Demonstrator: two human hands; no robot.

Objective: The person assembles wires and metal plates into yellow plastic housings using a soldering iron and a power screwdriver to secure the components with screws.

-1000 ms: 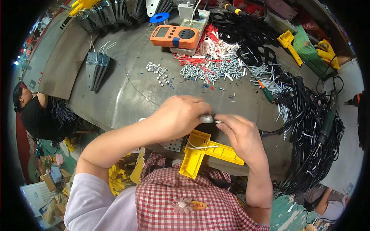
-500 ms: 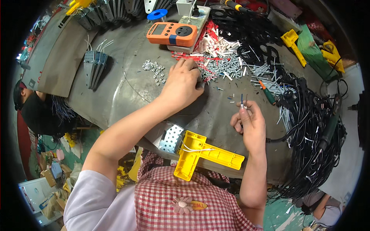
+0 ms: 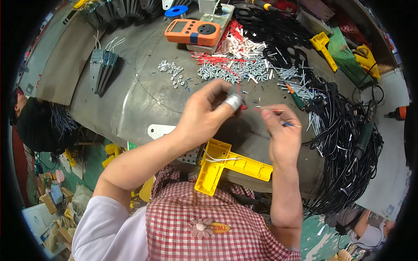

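Note:
My left hand (image 3: 208, 111) is raised over the table with its fingers curled, its thumb wrapped in white. A small red piece (image 3: 242, 106) shows at its fingertips, too blurred to name exactly. Facing it, my right hand (image 3: 283, 135) pinches thin wires; a blue wire end (image 3: 288, 124) sticks out between the fingers, and a thin red strand lies near the thumb tip. Below both hands, at the table's front edge, lies an open yellow plastic handle shell (image 3: 213, 172) with white wires across it. A perforated metal plate (image 3: 189, 156) beside it is partly hidden by my left forearm.
Beyond my hands are piled screws (image 3: 244, 69), white sleeves (image 3: 241, 43) and metal nuts (image 3: 170, 67). An orange meter (image 3: 192, 32) stands behind. On the right lie a screwdriver (image 3: 296, 98) and tangled black cables (image 3: 344, 143). Metal brackets (image 3: 102, 71) stand left; another person (image 3: 39, 126) is beyond.
My left hand has come back from the pile toward my right hand, now with something red at its fingertips. The wires in my right hand have tipped from upright to sideways.

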